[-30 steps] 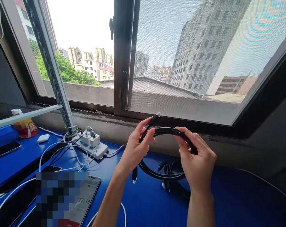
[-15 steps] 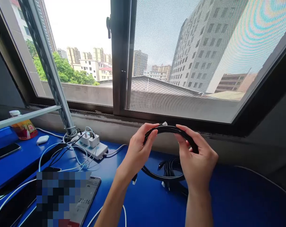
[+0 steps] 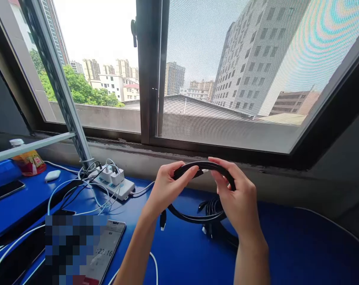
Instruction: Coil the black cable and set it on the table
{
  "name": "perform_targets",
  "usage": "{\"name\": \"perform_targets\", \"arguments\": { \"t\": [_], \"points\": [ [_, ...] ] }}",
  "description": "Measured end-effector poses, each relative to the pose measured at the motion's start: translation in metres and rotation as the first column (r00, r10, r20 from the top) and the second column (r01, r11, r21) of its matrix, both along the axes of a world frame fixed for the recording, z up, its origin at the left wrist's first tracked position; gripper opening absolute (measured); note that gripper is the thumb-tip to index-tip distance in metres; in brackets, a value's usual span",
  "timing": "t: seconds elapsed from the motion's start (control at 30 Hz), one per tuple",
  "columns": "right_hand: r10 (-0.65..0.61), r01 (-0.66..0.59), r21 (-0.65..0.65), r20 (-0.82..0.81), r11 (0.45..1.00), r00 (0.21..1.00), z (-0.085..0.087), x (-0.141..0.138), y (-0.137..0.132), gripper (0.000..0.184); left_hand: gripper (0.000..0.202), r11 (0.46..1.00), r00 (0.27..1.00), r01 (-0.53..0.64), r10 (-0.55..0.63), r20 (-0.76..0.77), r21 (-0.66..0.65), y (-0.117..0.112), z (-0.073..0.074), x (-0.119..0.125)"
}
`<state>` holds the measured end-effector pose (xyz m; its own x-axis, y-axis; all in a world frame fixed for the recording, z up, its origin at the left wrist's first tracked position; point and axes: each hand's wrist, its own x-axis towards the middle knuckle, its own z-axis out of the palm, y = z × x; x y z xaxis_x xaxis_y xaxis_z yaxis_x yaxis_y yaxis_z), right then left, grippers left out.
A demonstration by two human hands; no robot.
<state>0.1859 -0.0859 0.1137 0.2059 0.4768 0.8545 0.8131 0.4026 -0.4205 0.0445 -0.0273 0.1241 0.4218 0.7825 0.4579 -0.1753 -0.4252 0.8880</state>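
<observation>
- While both hands are raised above the blue desk (image 3: 301, 253), they grip one coiled black flat cable (image 3: 194, 217) between them, held up in front of the window sill.
- The left hand (image 3: 167, 188) has its fingers curled shut around the top left of the loop, thumb laid along the cable's upper arc.
- The right hand (image 3: 238, 200) closes on the top right of the loop, fingers wrapped over the band and thumb pressing from below.
- A white-tipped plug end (image 3: 203, 171) of the cable shows just between the two hands, tucked under the upper arc.
- The lower curve of the loop hangs beneath the hands, and a second plug end (image 3: 163, 220) dangles by the left wrist, above the desk.
- Behind the loop, a bundle of thinner black cords (image 3: 211, 208) lies on the desk, partly hidden by the right hand.
- To the left, a white power strip (image 3: 116, 186) sits near the wall with white chargers plugged in and white and black leads trailing off it.
- A phone (image 3: 104, 251) lies screen-up at the lower left, beside a blurred-out patch.
- Further left stand a bottle with a white cap (image 3: 27, 160) and a small white oval object (image 3: 53, 175), well apart from the hands.
- Another dark phone (image 3: 3, 190) rests at the far left edge.
- A window with a mesh screen (image 3: 241, 71) fills the upper view, with buildings beyond.
</observation>
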Motion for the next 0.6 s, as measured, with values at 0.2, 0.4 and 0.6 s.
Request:
{"name": "perform_targets", "arguments": {
  "t": [0.2,0.4,0.6],
  "points": [
    [0.033,-0.033,0.045,-0.003,0.998,0.999,0.005,-0.012,-0.002,0.018,0.062,0.981,0.999,0.03,-0.032,-0.006,-0.19,0.002,0.004,-0.004],
    [0.176,-0.175,-0.021,0.058,0.984,0.983,0.005,-0.013,-0.007,0.025,0.064,0.977,1.0,0.006,-0.005,0.003,-0.212,0.006,-0.001,0.0],
    [0.261,-0.256,-0.059,0.115,0.965,0.958,0.002,-0.015,0.0,0.01,0.063,0.966,0.999,0.047,-0.044,0.016,-0.256,0.003,-0.003,0.005]
  ]
}}
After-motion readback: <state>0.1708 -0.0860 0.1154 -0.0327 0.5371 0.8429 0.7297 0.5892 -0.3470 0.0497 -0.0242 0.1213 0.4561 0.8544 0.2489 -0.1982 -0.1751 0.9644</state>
